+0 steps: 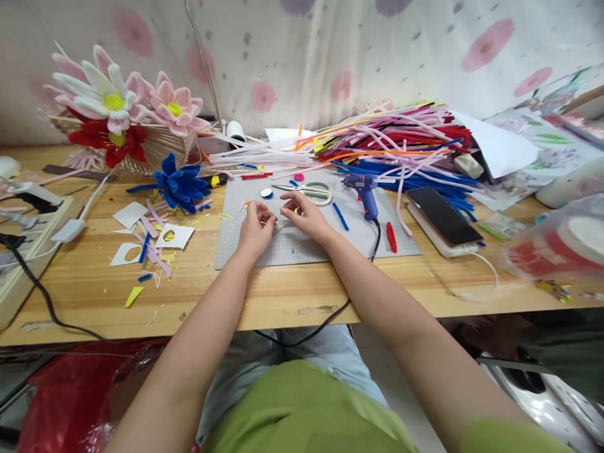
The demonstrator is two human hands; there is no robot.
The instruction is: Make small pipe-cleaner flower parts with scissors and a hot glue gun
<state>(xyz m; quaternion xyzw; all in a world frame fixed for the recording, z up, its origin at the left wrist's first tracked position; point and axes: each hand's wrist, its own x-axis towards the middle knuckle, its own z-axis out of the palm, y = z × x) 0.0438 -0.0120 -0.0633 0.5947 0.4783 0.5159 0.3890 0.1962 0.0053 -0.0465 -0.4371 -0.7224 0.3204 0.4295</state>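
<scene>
Both hands are close together above the grey cutting mat (pixel 303 250). My left hand (pixel 256 227) has its fingers curled in a pinch, and a thin yellowish sliver shows at the fingertips. My right hand (pixel 304 218) faces it with bent fingers closed round a small yellowish bit, mostly hidden. Just beyond them lie scissors (pixel 318 191) with pale handles and a small round white-topped disc (pixel 266 193) with a blue edge. To the right are a blue pipe cleaner piece (pixel 340 216), a blue glue gun (pixel 365 194) and a red pen-like object (pixel 391 237).
Pipe cleaners (pixel 378 140) in many colours are heaped at the back. Fuzzy flowers (pixel 111 101) stand back left, with a blue flower (pixel 177 183) nearer. Paper scraps (pixel 175 236) lie left, beside a power strip (pixel 32 245). A phone (pixel 444 215) and bagged cup (pixel 573 241) sit right.
</scene>
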